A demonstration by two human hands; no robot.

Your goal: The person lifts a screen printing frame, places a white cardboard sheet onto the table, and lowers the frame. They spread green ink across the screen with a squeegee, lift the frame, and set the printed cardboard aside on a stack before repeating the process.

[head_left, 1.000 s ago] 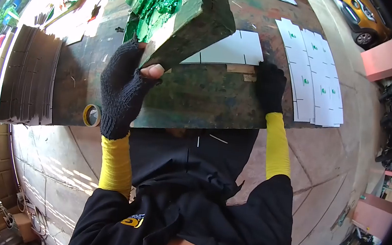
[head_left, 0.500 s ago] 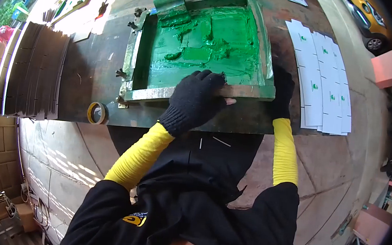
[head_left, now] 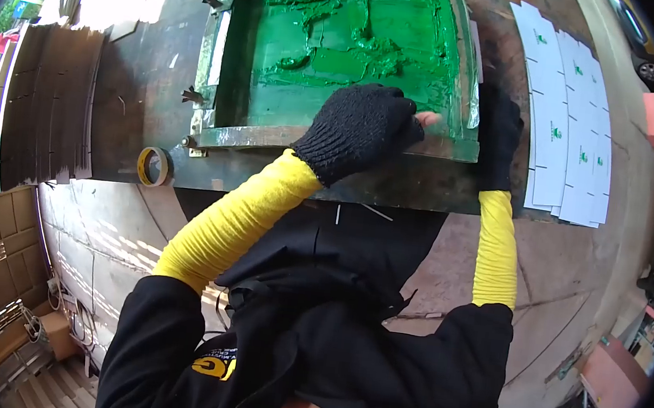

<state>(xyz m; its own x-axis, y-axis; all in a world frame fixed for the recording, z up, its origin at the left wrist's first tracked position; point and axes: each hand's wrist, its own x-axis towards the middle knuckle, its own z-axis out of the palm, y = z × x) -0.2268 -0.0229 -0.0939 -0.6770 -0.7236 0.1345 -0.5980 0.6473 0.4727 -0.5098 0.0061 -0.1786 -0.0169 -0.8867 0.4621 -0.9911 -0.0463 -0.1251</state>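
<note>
A wooden screen frame (head_left: 231, 134) full of green ink (head_left: 344, 38) lies flat on the dark worktable (head_left: 134, 104). My left hand (head_left: 359, 128), in a black fingerless glove with a yellow sleeve, lies over the frame's near rail, fingers curled on it and one bare fingertip pointing right. My right hand (head_left: 500, 138), also gloved in black, rests at the frame's near right corner, against its side. Its fingers are partly hidden by the frame.
White cards with small green prints (head_left: 574, 126) lie in overlapping rows to the right of the frame. A tape roll (head_left: 153, 166) sits at the table's near edge on the left. A stack of dark sheets (head_left: 46, 107) fills the left end.
The frame, tilted up in my left hand a second ago, has come down flat over the white card. My left hand slid right along the near rail; my right hand stayed at the corner.
</note>
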